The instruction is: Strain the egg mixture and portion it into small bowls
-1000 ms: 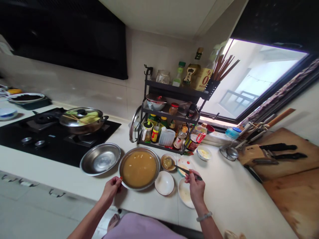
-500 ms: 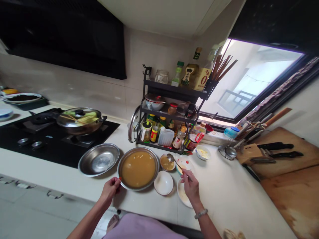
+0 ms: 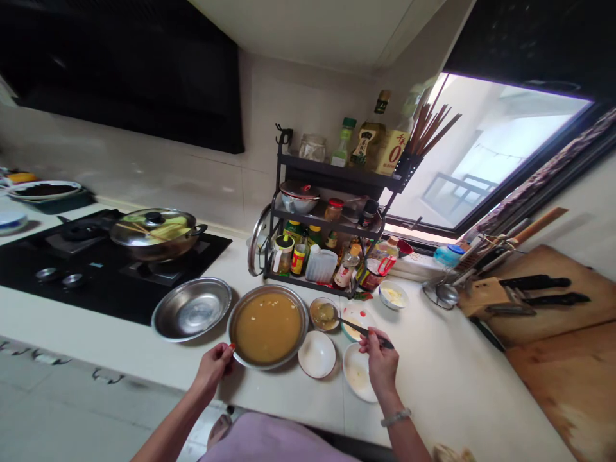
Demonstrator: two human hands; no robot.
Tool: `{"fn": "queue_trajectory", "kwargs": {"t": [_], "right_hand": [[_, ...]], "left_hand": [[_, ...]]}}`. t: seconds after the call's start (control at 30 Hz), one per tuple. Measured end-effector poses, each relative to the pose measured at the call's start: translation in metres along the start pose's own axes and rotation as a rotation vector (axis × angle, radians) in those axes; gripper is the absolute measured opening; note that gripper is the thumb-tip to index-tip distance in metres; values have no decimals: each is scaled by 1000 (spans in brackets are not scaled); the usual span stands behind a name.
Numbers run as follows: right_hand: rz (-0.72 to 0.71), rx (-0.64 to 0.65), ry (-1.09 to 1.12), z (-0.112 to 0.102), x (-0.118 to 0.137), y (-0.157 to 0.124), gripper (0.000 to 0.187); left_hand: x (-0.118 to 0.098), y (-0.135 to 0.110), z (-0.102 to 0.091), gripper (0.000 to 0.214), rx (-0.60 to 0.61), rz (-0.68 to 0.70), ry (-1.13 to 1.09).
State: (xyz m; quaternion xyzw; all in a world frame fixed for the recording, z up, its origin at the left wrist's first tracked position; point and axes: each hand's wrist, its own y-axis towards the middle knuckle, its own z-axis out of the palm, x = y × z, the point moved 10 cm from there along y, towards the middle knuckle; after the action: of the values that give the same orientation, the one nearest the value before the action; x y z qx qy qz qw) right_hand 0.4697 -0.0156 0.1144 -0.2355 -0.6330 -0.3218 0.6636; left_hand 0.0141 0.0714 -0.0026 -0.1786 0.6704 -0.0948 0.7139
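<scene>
My right hand (image 3: 380,360) is closed round the dark handle of a spoon (image 3: 353,325). The spoon's bowl rests in a small bowl of brownish, lumpy sauce (image 3: 319,321). At the left rim of a round metal basin (image 3: 303,341) filled with brown liquid, my left hand (image 3: 216,364) pinches the edge between thumb and fingers. Pale bits float on the liquid. A small white bowl (image 3: 316,354) stands right of the basin. Near my right hand are a white dish with residue (image 3: 357,375) and a patterned bowl (image 3: 355,316).
An empty metal basin (image 3: 191,310) stands by the stove (image 3: 52,256), where a lidded pan (image 3: 154,234) sits. Behind is a black rack (image 3: 332,228) of bottles and jars. A bowl with pale pieces (image 3: 393,295), a knife block (image 3: 488,298) and cutting boards (image 3: 561,346) are at the right.
My right hand has moved right and slightly down. The spoon, raised over the sauce bowl before, now has its tip down in the sauce. My left hand stays at the basin rim.
</scene>
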Motion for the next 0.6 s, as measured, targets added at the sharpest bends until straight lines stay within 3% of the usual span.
{"fn": "queue_trajectory", "kwargs": {"t": [0.33,0.6], "right_hand": [[10,-43,58,-6,11,0,47],[-69,51,26,21,42,-13,38]], "left_hand": [[0,-1,0,47,-13,-2,-20],[-1,-2,0,47,-20,-12,-41]]}}
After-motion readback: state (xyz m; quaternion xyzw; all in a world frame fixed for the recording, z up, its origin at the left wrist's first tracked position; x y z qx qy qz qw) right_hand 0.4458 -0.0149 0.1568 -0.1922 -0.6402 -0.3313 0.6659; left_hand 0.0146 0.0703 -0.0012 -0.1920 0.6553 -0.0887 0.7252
